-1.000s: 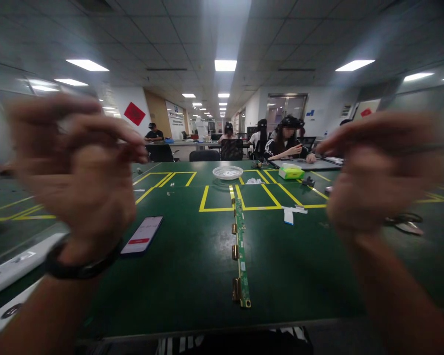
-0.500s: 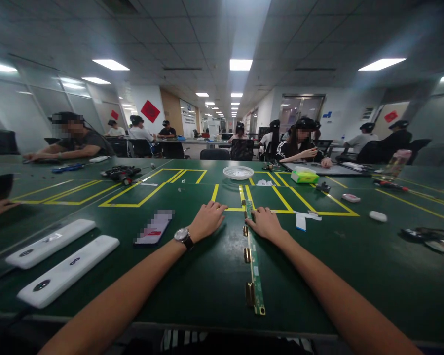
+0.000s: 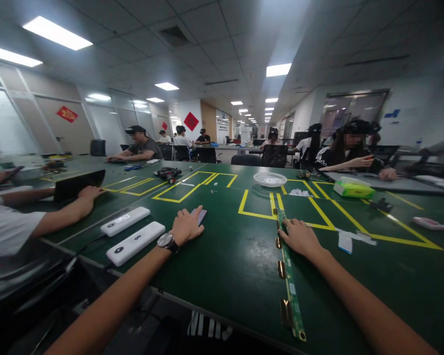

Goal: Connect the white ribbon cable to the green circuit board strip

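Just right of the far part of a long, narrow green circuit-board strip with copper-coloured tabs (image 3: 290,281): the right hand (image 3: 301,239), palm down, fingers loosely bent, tips reaching over the edge. Cannot tell whether gripping or merely resting. From there, running back toward the wearer and slightly rightward: most of the strip's length, down to a near end close to the near edge of the dark green worktop (image 3: 237,266). Copper-coloured tabs all along the left side, away from the right hand.

Well apart to the left: the left hand (image 3: 185,226), thumb and fingers spread over a thin, flat, lilac-grey slab (image 3: 203,215), likely a phone, mostly covered. Cannot tell whether held. Clearly nearer to the strip: the right hand.

Between left hand and strip, a broad stretch of worktop surface. Beyond the far end, a yellow tape outline (image 3: 257,215) and a shallow, round white plastic basket (image 3: 262,182). Farther right, a flat white ribbon-like piece with a blue end (image 3: 346,241).
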